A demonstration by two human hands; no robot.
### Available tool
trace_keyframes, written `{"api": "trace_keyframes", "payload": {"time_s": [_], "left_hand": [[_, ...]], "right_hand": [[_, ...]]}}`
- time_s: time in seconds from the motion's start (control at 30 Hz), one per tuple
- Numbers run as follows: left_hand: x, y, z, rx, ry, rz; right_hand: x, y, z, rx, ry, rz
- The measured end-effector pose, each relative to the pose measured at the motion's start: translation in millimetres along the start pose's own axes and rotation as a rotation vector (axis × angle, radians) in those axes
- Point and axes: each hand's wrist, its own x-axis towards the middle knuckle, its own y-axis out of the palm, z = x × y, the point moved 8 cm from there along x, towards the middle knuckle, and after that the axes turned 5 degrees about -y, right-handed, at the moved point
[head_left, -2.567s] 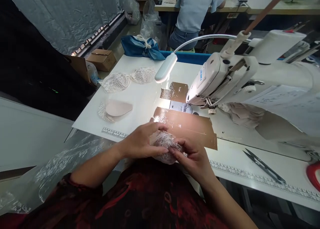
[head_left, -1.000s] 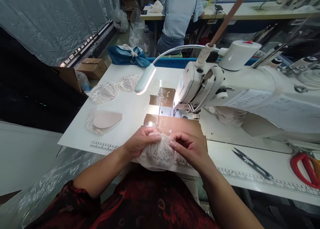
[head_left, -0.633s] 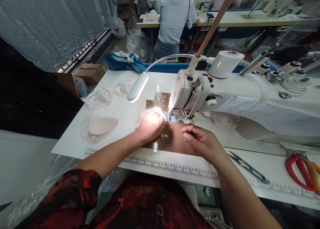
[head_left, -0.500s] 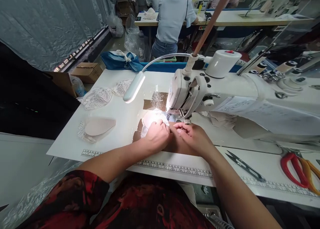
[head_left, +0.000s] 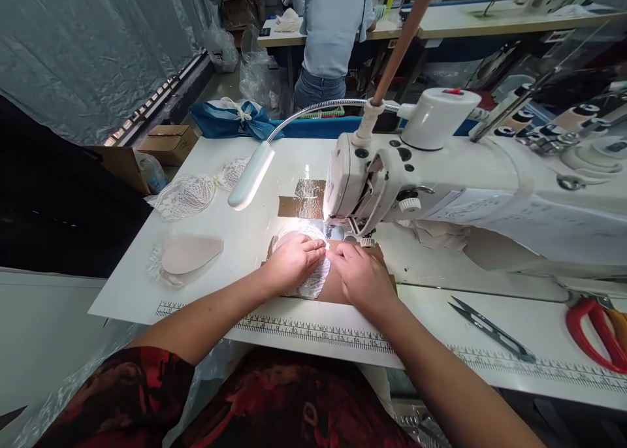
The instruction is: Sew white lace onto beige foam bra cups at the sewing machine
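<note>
A white lace cup piece (head_left: 313,279) lies on the brown taped patch of the table, right in front of the needle of the white sewing machine (head_left: 441,167). My left hand (head_left: 292,260) rests flat on the piece, fingers stretched toward the needle. My right hand (head_left: 361,273) presses down beside it, fingertips at the piece's edge just before the presser foot. The lamp (head_left: 251,174) lights the spot strongly.
Lace cups (head_left: 182,197) and a beige foam cup (head_left: 189,255) lie at the table's left. Thread snips (head_left: 492,330) and red-handled scissors (head_left: 595,334) lie at the right. A blue bag (head_left: 230,118) and a cardboard box (head_left: 169,144) sit behind. A person in a light shirt (head_left: 336,27) sits at the far table.
Both hands carried the lace piece from my lap edge up onto the table and laid it flat at the needle. My fingers went from gripping the piece to pressing it down.
</note>
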Motion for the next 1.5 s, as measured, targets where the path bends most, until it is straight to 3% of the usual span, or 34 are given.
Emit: {"api": "trace_keyframes", "payload": {"time_s": [0.37,0.67,1.07,1.3,1.4,1.5], "left_hand": [[17,0,18,-0.029,0.131,-0.120],[22,-1,28,-0.083,0.180,-0.085],[24,1,36,0.022,-0.050,0.001],[22,-1,34,0.197,-0.144,0.052],[13,-13,39,0.220,-0.270,0.088],[-16,-38,44,0.150,-0.375,0.121]], "right_hand": [[10,1,-11,-0.029,0.040,-0.144],[11,2,-7,-0.026,0.043,-0.120],[7,2,-9,0.099,0.033,-0.146],[6,3,-11,0.132,0.013,-0.249],[5,3,-14,0.153,0.009,-0.293],[4,3,-15,0.157,-0.021,-0.331]]}}
